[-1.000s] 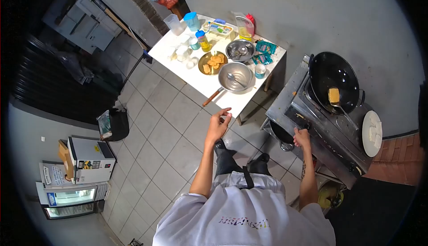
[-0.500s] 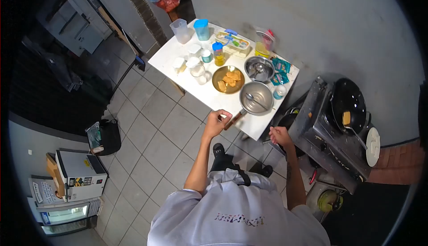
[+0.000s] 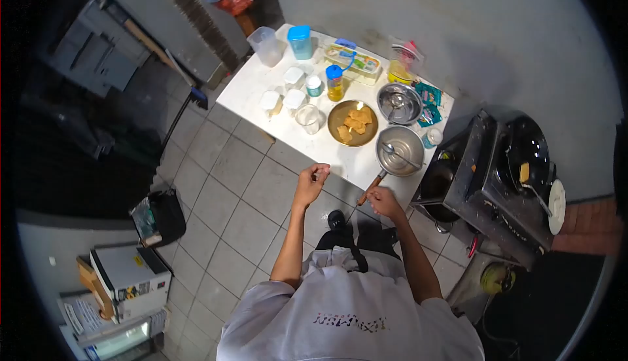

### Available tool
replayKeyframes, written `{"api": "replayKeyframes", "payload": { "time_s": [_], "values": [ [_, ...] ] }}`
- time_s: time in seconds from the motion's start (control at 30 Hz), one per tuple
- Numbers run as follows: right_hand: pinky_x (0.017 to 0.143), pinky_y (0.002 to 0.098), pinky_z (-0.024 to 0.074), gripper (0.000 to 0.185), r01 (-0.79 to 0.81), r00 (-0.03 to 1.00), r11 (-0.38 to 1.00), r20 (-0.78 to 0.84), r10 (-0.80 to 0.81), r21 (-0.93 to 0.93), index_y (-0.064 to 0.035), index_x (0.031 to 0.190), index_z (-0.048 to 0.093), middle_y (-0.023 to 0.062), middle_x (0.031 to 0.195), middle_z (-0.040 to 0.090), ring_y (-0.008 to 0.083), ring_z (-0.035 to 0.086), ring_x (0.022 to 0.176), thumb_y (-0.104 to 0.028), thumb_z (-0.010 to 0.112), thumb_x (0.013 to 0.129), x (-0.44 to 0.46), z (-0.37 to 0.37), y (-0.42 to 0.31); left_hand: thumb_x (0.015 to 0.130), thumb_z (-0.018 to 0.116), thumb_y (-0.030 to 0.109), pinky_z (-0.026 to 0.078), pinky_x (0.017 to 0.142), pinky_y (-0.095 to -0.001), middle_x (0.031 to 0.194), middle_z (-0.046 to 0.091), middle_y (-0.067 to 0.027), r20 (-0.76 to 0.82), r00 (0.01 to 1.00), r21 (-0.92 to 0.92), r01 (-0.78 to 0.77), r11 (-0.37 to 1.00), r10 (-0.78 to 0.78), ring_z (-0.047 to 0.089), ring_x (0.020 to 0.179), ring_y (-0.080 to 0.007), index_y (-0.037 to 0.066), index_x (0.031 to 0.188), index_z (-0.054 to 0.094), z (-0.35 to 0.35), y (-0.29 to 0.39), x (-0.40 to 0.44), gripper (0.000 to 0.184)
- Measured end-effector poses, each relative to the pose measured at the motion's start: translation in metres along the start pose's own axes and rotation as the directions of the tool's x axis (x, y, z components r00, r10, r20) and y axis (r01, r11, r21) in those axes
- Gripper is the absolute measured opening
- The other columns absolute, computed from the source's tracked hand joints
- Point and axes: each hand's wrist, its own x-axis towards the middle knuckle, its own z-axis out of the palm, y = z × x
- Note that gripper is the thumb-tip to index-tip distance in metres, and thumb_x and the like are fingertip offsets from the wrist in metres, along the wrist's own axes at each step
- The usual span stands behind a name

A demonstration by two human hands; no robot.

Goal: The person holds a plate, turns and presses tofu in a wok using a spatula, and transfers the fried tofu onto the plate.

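A: Working down from the biggest. What is standing here?
B: A white table (image 3: pixel 356 164), its far edge running along the wall. A stove (image 3: pixel 497 212) is standing just beyond its right edge, with a black wok (image 3: pixel 531 140) sitting on top.

A: And on the table?
B: A saucepan (image 3: pixel 409 144) is resting by the near right corner, its wooden handle (image 3: pixel 380 180) jutting out past the near edge. A brass-coloured dish (image 3: pixel 338 117) is sitting just beside it, leftward along that edge.

A: Hands?
B: The right hand (image 3: pixel 386 202) is hanging at the handle's end, off the near edge, fingers curled narrow. Whether they are gripping the wood, I cannot tell. The left hand (image 3: pixel 314 178) is hovering outside the near edge, thumb and fingertips bunching close; nothing is showing between them, and whether they are meeting is unclear.

A: Step in hand, by your reckoning?
B: The right hand is attending to the handle, I am judging. Moving the saucepan would be calling for fingers wrapping fully round the wood.

A: Smallest?
B: Fried pieces (image 3: pixel 356 121) are lying in the dish. A spoon (image 3: pixel 403 156) is lying in the saucepan, probably loose, so any lifting would be needing a level hand.
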Motion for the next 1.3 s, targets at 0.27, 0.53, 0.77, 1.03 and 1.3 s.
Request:
{"api": "replayKeyframes", "payload": {
  "time_s": [0.27, 0.53, 0.77, 1.03, 1.3],
  "values": [
    [0.074, 0.0353, 0.0487, 0.039, 0.104, 0.971, 0.896, -0.152, -0.186, -0.431, -0.0012, 0.121, 0.050, 0.0154, 0.091, 0.063, 0.0269, 0.062, 0.079, -0.014, 0.055, 0.084, -0.002, 0.016, 0.009, 0.087, 0.060, 0.015, 0.038, 0.052, -0.0186, 0.075, 0.057, 0.0023, 0.254, 0.964, -0.027, 0.092, 0.995, -0.082, 0.044, 0.058, -0.0029, 0.000, 0.102, 0.063, 0.016, -0.002, 0.015, 0.021],
    [0.055, 0.0298, 0.0501, 0.038, 0.007, 0.989, 0.992, -0.144, -0.025, -0.123, -0.0040, 0.121, 0.051, 0.0113, 0.092, 0.063, 0.0173, 0.060, 0.060, -0.012, 0.055, 0.085, 0.000, 0.007, 0.050, 0.088, 0.059, 0.022, 0.043, 0.060, -0.0224, 0.084, 0.061, -0.0026, 0.364, 0.921, 0.042, 0.132, 0.990, -0.138, 0.051, 0.070, -0.0076, 0.001, 0.104, 0.063, 0.029, -0.006, 0.030, 0.027],
    [0.063, 0.0301, 0.0503, 0.037, 0.078, 0.968, 0.985, -0.224, -0.111, -0.153, -0.0048, 0.120, 0.053, 0.0122, 0.091, 0.062, 0.0194, 0.060, 0.067, -0.010, 0.055, 0.083, 0.007, 0.011, 0.059, 0.088, 0.060, 0.022, 0.042, 0.058, -0.0217, 0.080, 0.060, -0.0012, 0.425, 0.892, 0.071, 0.133, 0.989, -0.151, 0.049, 0.066, -0.0066, 0.001, 0.102, 0.064, 0.039, -0.012, 0.029, 0.026],
    [0.079, 0.0336, 0.0470, 0.041, 0.126, 0.957, 0.967, -0.231, -0.177, -0.220, -0.0049, 0.119, 0.055, 0.0150, 0.094, 0.061, 0.0260, 0.059, 0.087, -0.013, 0.059, 0.079, 0.018, 0.004, 0.042, 0.087, 0.060, 0.018, 0.041, 0.056, -0.0213, 0.081, 0.060, -0.0024, 0.461, 0.880, 0.020, 0.123, 0.992, -0.118, 0.048, 0.063, -0.0063, 0.001, 0.101, 0.065, 0.045, -0.028, 0.031, 0.023],
    [0.067, 0.0332, 0.0496, 0.040, 0.046, 0.944, 0.957, -0.302, -0.136, -0.287, -0.0049, 0.120, 0.052, 0.0125, 0.089, 0.058, 0.0225, 0.058, 0.080, -0.013, 0.059, 0.082, 0.021, -0.005, 0.023, 0.084, 0.063, 0.019, 0.040, 0.056, -0.0218, 0.078, 0.063, -0.0018, 0.409, 0.905, 0.012, 0.119, 0.993, -0.113, 0.050, 0.063, -0.0066, 0.002, 0.098, 0.066, 0.032, -0.014, 0.030, 0.022]
  ]
}}
